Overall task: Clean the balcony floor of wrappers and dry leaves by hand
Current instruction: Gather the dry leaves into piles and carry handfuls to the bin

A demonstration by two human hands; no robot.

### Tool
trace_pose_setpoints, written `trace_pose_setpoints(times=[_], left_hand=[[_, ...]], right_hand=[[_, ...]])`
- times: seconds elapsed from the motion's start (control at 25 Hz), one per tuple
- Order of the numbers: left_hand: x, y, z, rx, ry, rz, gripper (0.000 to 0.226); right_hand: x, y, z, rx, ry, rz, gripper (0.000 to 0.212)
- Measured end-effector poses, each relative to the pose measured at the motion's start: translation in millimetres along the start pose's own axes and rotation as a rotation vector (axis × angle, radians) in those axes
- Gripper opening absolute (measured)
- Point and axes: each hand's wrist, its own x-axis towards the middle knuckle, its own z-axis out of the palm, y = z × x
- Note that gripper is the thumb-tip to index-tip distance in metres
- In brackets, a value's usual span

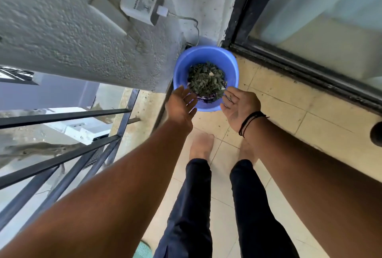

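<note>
A blue plastic tub stands on the tiled balcony floor in the corner by the wall. Inside it lies a heap of dry dark-green leaves with a few pale scraps and a purple wrapper at the near edge. My left hand hovers over the tub's near-left rim, palm up, fingers straight and empty. Over the near-right rim is my right hand, its fingers relaxed and pointing at the leaves, holding nothing; a black thread band circles its wrist.
A rough white wall with a plugged-in white charger and cable rises on the left. Black metal railing runs along the left edge. A dark-framed sliding glass door is on the right. My bare feet stand on the beige tiles.
</note>
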Motion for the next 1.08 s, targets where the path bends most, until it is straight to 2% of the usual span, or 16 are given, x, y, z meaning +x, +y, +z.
trace_pose_setpoints(times=[0.12, 0.32, 0.48, 0.64, 0.76, 0.96, 1.08], left_hand=[[-32.5, 1.9, -2.7, 0.028, -0.093, -0.043, 0.031], [-119.6, 25.1, 5.8, 0.107, -0.226, -0.064, 0.031], [-226.5, 50.2, 15.7, 0.253, -0.325, -0.042, 0.033], [-328.6, 58.8, 35.0, 0.34, -0.461, -0.014, 0.031], [-390.0, 33.5, 67.5, 0.47, -0.563, -0.06, 0.026], [-465.1, -39.2, 130.4, 0.814, -0.749, -0.121, 0.027], [-522.2, -105.7, 181.6, 0.96, -0.861, -0.116, 0.022]], right_hand=[[-30.8, -4.3, 4.3, -0.062, -0.011, -0.036, 0.045], [-129.3, -37.6, 12.2, -0.125, -0.02, -0.07, 0.025], [-257.6, -76.8, 3.6, 0.068, 0.014, -0.214, 0.033], [-384.2, -96.0, -24.8, 0.048, 0.012, -0.333, 0.032], [-453.5, -109.9, -73.1, 0.12, 0.104, -0.45, 0.029], [-533.2, -128.1, -180.2, 0.377, 0.229, -0.646, 0.024], [-577.0, -111.2, -283.2, 0.581, 0.286, -0.773, 0.024]])
